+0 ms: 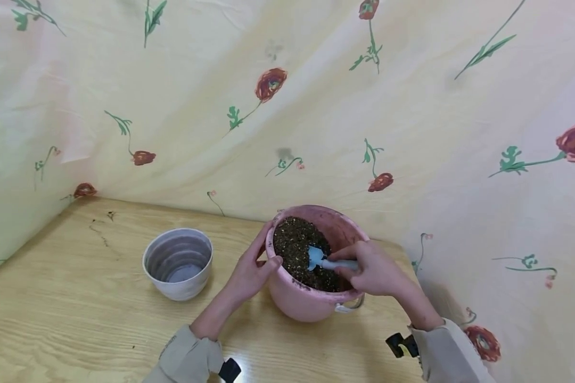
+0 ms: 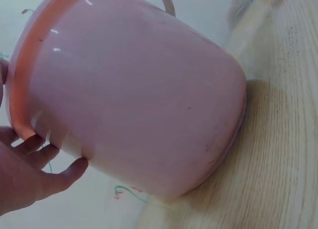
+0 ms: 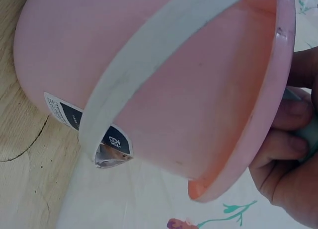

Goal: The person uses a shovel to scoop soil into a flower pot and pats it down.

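Observation:
A pink bucket (image 1: 304,303) holds dark, speckled soil (image 1: 294,242), banked higher toward its left side. At its left rim, my left hand (image 1: 251,271) grips the bucket, with several fingers (image 2: 74,170) against the outer wall in the left wrist view. My right hand (image 1: 376,268) reaches over the right rim and holds a small light-blue trowel (image 1: 340,264) by its handle. The trowel's blade lies on the soil, pointing left. In the right wrist view, the bucket's wall and rim hide most of the trowel, and only part of its handle (image 3: 308,134) shows between the fingers.
A grey-white ringed pot (image 1: 177,266), with no soil in it, stands left of the bucket on the wooden table (image 1: 76,303). The bucket's pale carrying handle (image 3: 134,72) hangs down its side over a label. Flower-print cloth (image 1: 196,106) hangs behind the table. Dark crumbs dot the wood.

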